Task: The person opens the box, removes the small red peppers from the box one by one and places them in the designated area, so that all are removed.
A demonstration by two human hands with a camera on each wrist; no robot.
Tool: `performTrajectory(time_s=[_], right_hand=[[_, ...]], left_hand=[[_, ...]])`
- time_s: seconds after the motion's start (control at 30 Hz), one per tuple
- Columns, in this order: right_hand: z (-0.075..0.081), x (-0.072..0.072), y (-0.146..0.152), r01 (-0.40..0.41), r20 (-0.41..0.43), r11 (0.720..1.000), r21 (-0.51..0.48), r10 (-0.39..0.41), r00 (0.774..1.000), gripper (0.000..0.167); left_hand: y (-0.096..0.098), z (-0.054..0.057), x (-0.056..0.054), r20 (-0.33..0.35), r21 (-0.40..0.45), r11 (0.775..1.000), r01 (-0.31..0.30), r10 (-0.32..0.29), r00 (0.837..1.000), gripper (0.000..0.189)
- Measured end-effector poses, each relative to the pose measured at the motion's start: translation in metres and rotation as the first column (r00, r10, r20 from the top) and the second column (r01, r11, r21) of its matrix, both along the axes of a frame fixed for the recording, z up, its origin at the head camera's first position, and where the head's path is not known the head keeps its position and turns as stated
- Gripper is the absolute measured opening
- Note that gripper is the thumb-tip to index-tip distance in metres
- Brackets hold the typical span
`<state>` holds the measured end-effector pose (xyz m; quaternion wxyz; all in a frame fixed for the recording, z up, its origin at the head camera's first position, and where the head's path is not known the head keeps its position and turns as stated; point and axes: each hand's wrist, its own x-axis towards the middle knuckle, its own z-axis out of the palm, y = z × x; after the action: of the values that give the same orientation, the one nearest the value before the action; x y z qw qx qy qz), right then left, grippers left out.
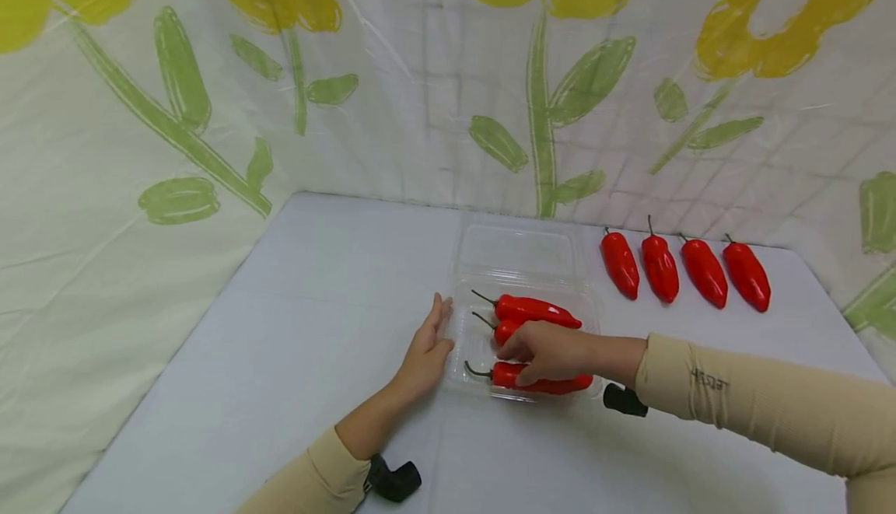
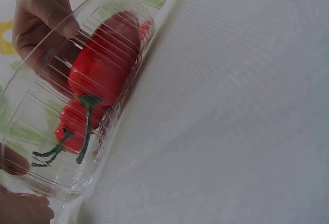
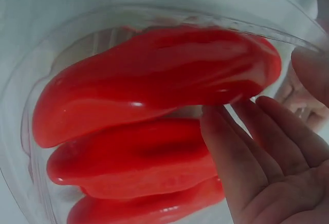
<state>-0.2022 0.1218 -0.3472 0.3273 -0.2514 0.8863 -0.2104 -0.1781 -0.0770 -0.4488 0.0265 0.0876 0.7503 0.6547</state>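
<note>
A clear plastic clamshell box (image 1: 458, 382) lies with its lid (image 1: 518, 248) folded back. Inside are three red peppers with green stems: a far pepper (image 1: 535, 310), a middle pepper (image 1: 504, 333) partly covered by my right hand, and a near pepper (image 1: 553, 384). My right hand (image 1: 553, 349) reaches over the near pepper (image 3: 154, 80); its fairly straight fingers (image 3: 236, 157) touch the pepper's side, while the thumb (image 3: 311, 72) stands off near its end. Against the box's left edge rests my left hand (image 1: 423, 354), fingers extended along the rim.
Several more red peppers (image 1: 660, 269) lie in a row at the table's back right. Behind the white table (image 1: 294, 327) hangs a flower-printed curtain (image 1: 392, 133). Dark wrist devices (image 1: 395, 481) sit at both wrists.
</note>
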Motion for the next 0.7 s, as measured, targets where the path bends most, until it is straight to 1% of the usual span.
performTrajectory(time_s=[0.17, 0.37, 0.6, 0.7], right_hand=[[-0.005, 0.001, -0.004, 0.027, 0.026, 0.999, 0.027, -0.028, 0.999, 0.048], [-0.009, 0.002, -0.006, 0.061, 0.02, 0.996, 0.059, -0.062, 0.998, 0.051], [-0.012, 0.003, -0.008, 0.058, -0.01, 0.993, 0.106, -0.057, 0.998, 0.047], [-0.015, 0.002, -0.009, 0.055, -0.021, 0.992, 0.11, -0.053, 0.998, 0.046]], left_hand=[[-0.001, 0.002, 0.0, 0.003, 0.004, 1.0, -0.001, 0.001, 1.0, 0.071], [0.0, 0.002, 0.0, 0.002, -0.007, 1.0, -0.004, 0.004, 1.0, 0.071], [0.0, 0.003, 0.001, 0.004, -0.011, 1.0, 0.002, -0.002, 1.0, 0.071], [0.0, 0.003, 0.001, 0.002, -0.018, 1.0, 0.003, -0.003, 1.0, 0.071]])
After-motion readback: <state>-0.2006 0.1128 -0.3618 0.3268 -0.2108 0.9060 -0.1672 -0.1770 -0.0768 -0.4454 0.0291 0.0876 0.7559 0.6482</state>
